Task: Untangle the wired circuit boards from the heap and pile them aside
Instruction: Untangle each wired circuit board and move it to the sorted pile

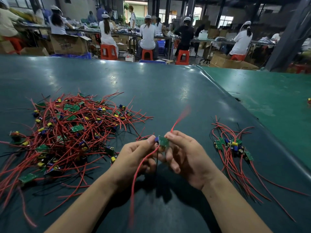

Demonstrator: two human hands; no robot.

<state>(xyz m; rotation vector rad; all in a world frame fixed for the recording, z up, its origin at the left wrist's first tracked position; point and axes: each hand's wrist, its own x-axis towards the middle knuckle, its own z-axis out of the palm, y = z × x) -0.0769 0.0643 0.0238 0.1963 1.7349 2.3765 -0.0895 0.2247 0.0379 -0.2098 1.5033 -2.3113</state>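
A tangled heap of small green circuit boards with red and black wires lies on the left of the dark green table. Between the heap and a small sorted pile on the right, both my hands hold one green circuit board above the table. My left hand pinches its blue-component end. My right hand pinches the other end. A red wire sticks up, blurred, from the board, and another red wire and a black one hang down between my hands.
A lighter green table adjoins at the right, with a small part at its right edge. Beyond the table's far edge, several people sit on orange stools at long benches among cardboard boxes.
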